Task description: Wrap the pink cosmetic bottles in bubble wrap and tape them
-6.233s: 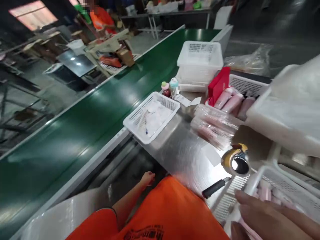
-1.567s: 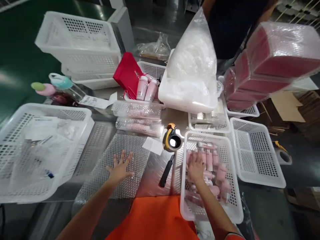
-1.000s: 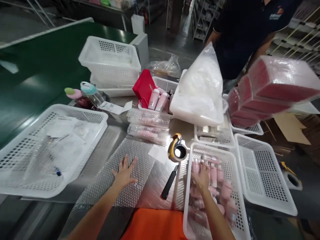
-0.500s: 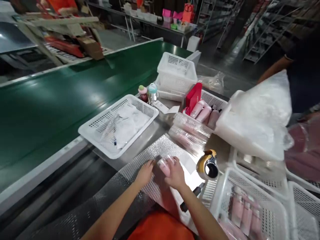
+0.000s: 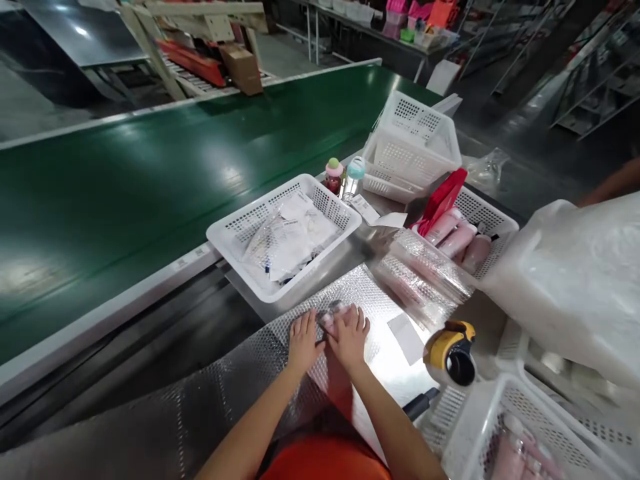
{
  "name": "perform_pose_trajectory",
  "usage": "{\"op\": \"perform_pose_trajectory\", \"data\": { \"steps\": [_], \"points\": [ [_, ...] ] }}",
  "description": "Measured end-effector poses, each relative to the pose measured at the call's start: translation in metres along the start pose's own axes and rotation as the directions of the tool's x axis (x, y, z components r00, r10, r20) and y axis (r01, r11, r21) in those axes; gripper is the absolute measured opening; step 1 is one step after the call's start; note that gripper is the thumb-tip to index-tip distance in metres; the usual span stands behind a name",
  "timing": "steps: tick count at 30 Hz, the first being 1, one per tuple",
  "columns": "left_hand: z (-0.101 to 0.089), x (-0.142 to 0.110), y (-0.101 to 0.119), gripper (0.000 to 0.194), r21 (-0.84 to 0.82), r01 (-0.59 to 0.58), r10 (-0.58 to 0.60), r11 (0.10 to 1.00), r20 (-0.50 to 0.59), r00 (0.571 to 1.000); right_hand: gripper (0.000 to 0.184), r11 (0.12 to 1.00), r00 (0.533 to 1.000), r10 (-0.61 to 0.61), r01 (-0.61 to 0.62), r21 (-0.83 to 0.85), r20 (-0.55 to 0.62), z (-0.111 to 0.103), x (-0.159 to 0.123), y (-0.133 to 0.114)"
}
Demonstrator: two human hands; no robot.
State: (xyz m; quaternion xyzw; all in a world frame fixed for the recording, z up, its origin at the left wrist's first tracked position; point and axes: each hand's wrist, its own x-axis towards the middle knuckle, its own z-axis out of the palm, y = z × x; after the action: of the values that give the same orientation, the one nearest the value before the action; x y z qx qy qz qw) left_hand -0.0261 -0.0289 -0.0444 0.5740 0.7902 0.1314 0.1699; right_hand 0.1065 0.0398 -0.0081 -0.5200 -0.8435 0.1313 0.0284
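A small pink bottle with a clear cap lies on a sheet of bubble wrap. My right hand rests over the bottle, its fingers on it and partly covering it. Just to the left, my left hand lies on the bubble wrap with fingers stretched out, close beside the bottle. Wrapped pink bottles lie beyond my right hand. To the right stands a yellow and black tape dispenser, with a black-handled tool nearer to me.
A white basket of bagged items stands by the green conveyor belt. Stacked white baskets, two small drink bottles and a basket of pink bottles sit beyond. A big plastic bag bulges at right.
The pink bottle has gone down onto the bubble wrap, under my right hand. My left hand has moved in closer and flattened. The view has swung left, so things appear farther right.
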Motion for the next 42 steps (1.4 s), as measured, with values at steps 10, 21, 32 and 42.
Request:
{"op": "perform_pose_trajectory", "data": {
  "steps": [10, 21, 32, 42],
  "points": [
    [-0.001, 0.005, -0.007, 0.076, 0.010, -0.037, 0.037, 0.999, 0.045, 0.998, 0.046, 0.846, 0.863, -0.497, 0.459, 0.273, 0.087, -0.063, -0.010, 0.032],
    [-0.011, 0.006, 0.000, 0.072, 0.121, -0.039, 0.027, 0.992, 0.101, 0.995, 0.031, 0.850, 0.841, -0.527, 0.520, 0.080, 0.121, -0.036, 0.014, 0.063],
    [-0.006, 0.006, 0.002, 0.071, 0.131, 0.000, -0.014, 0.991, 0.103, 0.995, 0.055, 0.969, 0.971, 0.239, -0.238, 0.062, -0.011, 0.000, 0.018, -0.001],
    [-0.018, 0.011, 0.025, 0.082, 0.135, 0.073, -0.092, 0.988, 0.145, 0.985, 0.076, 0.957, 0.958, 0.266, -0.276, 0.086, 0.109, -0.003, 0.006, -0.017]
  ]
}}
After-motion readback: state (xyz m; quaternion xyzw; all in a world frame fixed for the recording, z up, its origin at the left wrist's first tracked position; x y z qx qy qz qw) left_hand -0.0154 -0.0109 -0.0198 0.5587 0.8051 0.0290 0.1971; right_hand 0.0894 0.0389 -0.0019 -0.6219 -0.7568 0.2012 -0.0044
